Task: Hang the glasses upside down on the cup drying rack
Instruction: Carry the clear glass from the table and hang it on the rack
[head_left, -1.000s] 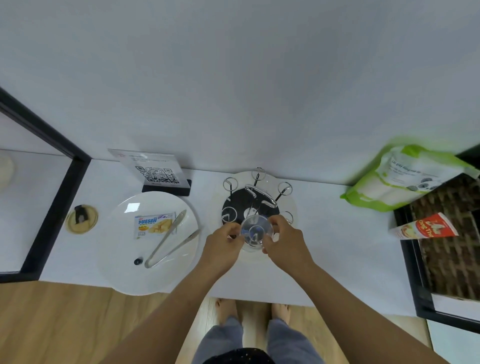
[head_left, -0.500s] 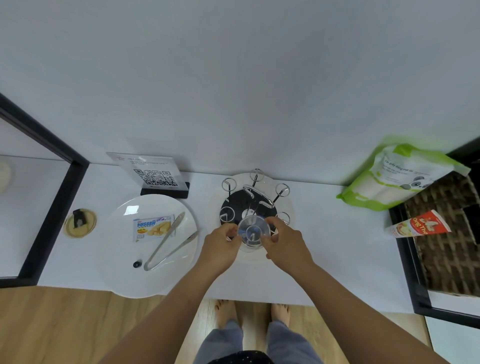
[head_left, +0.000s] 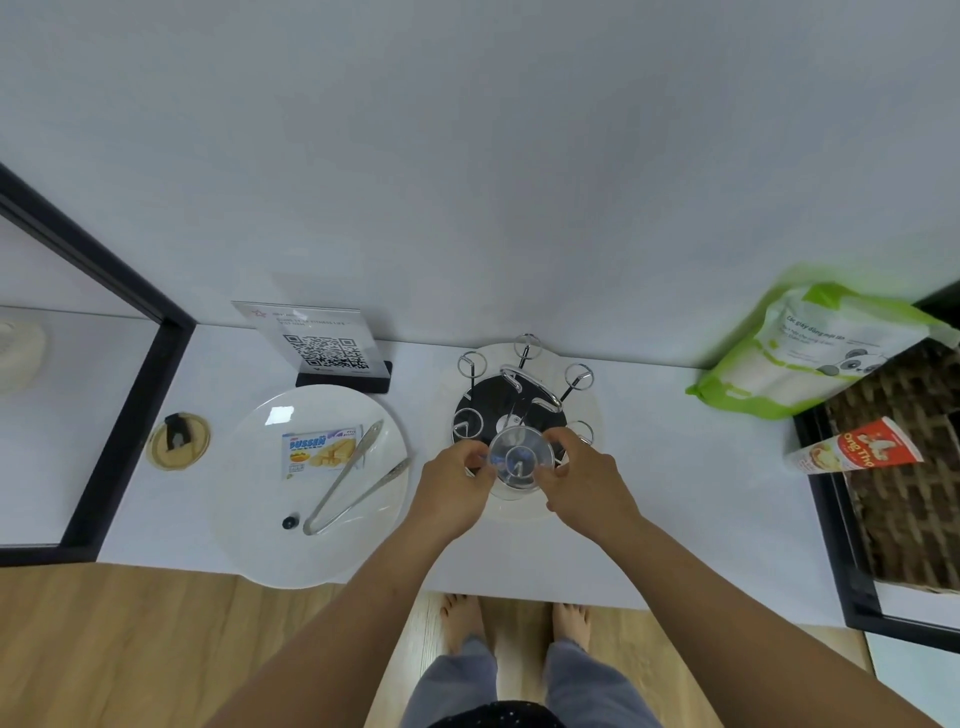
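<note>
A clear glass (head_left: 519, 460) is held bottom-up over the near side of the cup drying rack (head_left: 522, 395), a chrome stand with several ringed prongs on a round black base and white tray. My left hand (head_left: 454, 486) grips the glass on its left side. My right hand (head_left: 587, 483) grips it on the right. A prong shows through the glass. The other prongs at the back and sides are bare.
A white plate (head_left: 311, 551) at the left holds tongs (head_left: 348, 478), a biscuit packet (head_left: 319, 452) and a small dark object. A QR sign (head_left: 322, 345) stands behind it. A green-white bag (head_left: 810, 353), a red carton (head_left: 857, 449) and a wicker basket (head_left: 914, 499) sit right.
Both hands have kept hold of the glass over the rack's near prong; it has barely shifted. The camera view moved slightly.
</note>
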